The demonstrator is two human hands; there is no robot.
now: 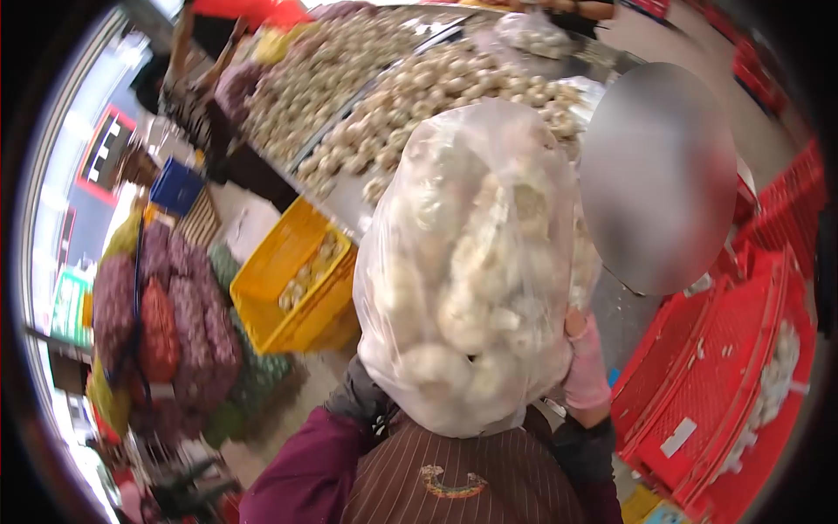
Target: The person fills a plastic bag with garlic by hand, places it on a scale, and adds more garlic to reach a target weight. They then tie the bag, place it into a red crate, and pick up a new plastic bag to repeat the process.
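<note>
A clear plastic bag (471,279) packed with whole garlic bulbs is held up in front of my chest and fills the middle of the view. My left hand (360,395), in a dark glove, grips the bag's lower left side; its fingers are partly hidden behind the plastic. On the lower right side, my right hand (587,362), in a pink glove with bare fingertips showing, is closed on the same bag. Behind the bag, loose garlic bulbs (419,100) are heaped on a metal table (349,196).
A yellow crate (262,279) with some garlic stands at the left, near stuffed mesh sacks (166,323). Red crates (698,384) are at the right. One person (196,113) is at the upper left; another's arm (594,10) shows at the top. A blurred oval covers the right side.
</note>
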